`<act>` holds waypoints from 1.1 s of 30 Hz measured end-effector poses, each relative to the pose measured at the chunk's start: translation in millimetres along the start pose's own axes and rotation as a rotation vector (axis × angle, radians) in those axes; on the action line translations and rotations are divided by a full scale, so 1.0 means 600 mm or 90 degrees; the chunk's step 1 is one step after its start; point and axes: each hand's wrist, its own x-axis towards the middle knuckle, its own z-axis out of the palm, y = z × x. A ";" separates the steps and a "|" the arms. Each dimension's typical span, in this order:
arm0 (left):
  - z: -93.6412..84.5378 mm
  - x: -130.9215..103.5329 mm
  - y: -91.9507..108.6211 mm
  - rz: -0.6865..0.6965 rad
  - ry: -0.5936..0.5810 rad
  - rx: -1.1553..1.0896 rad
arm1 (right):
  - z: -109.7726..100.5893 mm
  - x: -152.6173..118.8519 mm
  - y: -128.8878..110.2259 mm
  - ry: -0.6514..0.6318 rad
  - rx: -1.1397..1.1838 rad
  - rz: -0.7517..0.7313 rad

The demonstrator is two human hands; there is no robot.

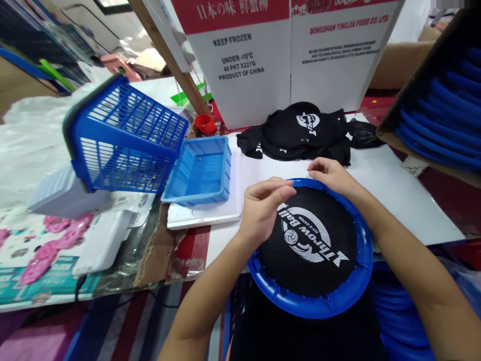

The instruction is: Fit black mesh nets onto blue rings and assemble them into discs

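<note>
A round throw-ball disc (315, 245) lies in front of me, its near part over my lap. It has a blue plastic rim and a black mesh centre printed with white lettering. My left hand (263, 203) is above the disc's left upper edge, thumb and fingertips brought together. Anything between them is too small to make out. At the far rim, my right hand (332, 175) has its fingers curled in towards the thumb; what they hold, if anything, is hidden. Behind it lies a stack of black printed mesh covers (296, 133) on the white tabletop (398, 195).
A shallow blue tray (199, 170) and a tilted blue basket (124, 135) stand at the left. A small red cup (205, 124) is behind the tray. White cartons (259, 95) rise at the back. Blue rings (439, 120) fill a box at the right.
</note>
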 end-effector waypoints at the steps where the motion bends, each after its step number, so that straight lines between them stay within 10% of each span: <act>1: 0.003 0.000 0.001 0.045 -0.003 0.028 | 0.003 -0.007 -0.008 0.015 -0.001 -0.033; 9: -0.002 -0.005 -0.002 0.517 -0.065 0.476 | -0.005 -0.083 -0.078 0.019 0.063 -0.391; 15: -0.015 -0.010 -0.007 0.562 -0.075 0.507 | -0.003 -0.091 -0.085 -0.015 0.010 -0.617; 33: -0.024 -0.027 0.031 0.547 -0.143 0.561 | 0.028 -0.117 -0.100 0.040 -0.042 -0.689</act>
